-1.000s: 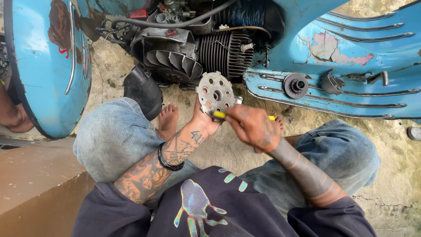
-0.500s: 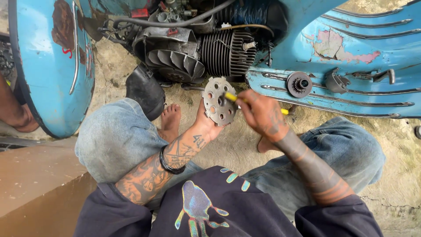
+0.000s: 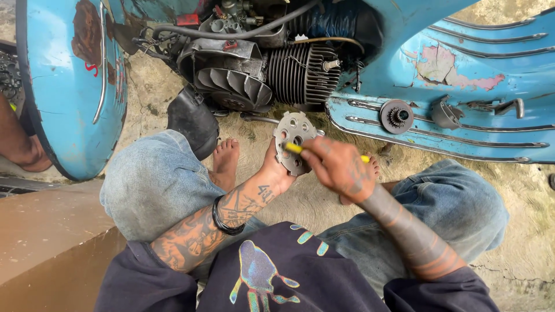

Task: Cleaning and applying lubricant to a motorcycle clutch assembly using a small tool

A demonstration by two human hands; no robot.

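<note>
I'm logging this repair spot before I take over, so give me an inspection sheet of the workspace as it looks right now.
Surface: bare, dirty concrete ground.
Job's things: round perforated metal plate; yellow-handled tool laid against it.
Clutter: small gear and dark part resting on the blue scooter floorboard.
Grippers: left hand holds the plate; right hand grips the tool.
Cables: black hose across the exposed engine.
Surroundings: brown step; another person's leg at the left edge.

Soft, even daylight; faint shadows, no glare; sharp centre, slight wide-angle bending at the edges.
</note>
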